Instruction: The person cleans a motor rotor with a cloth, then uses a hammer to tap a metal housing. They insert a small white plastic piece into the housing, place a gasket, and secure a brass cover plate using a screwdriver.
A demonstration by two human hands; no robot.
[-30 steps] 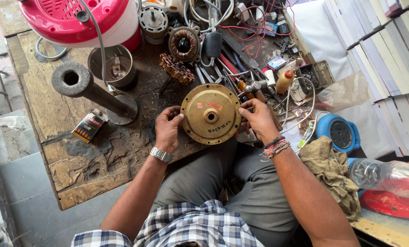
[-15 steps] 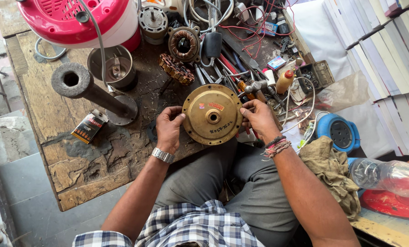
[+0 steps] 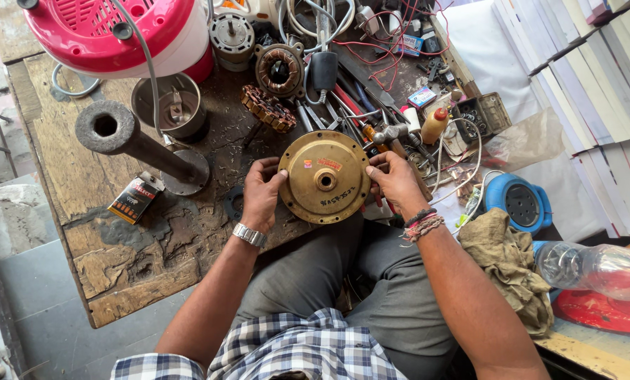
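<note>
Resting at the near edge of the worn wooden bench [image 3: 118,281], just above the seated person's lap, is a round brass-coloured metal motor cover [image 3: 325,177] with a central hub and small stickers on its face. The left hand [image 3: 261,195] clasps its left rim, fingers curled over the top edge and thumb against the side; the right hand [image 3: 394,181] holds the opposite rim the same way, so both grips are closed on the disc. Compared with a second ago the cover sits in almost the same spot and the fingers have only shifted a little around the rim, which suggests it is being steadied or slightly turned rather than lifted. Just beyond the disc lies a copper-wound stator ring [image 3: 268,109], and farther back a round motor housing with copper windings [image 3: 279,70] beside a tangle of red and white wires [image 3: 371,42]. Toward the left edge stand a dark cast-iron pipe on a flat base [image 3: 135,144] and a steel cup [image 3: 169,105], with a small orange-and-black carton [image 3: 133,200] near them. At the far left corner sits a pink and white plastic appliance [image 3: 118,32]. Off the right edge lie a crumpled tan rag [image 3: 508,264], a blue round device [image 3: 519,204] and a clear plastic bottle [image 3: 589,267].
</note>
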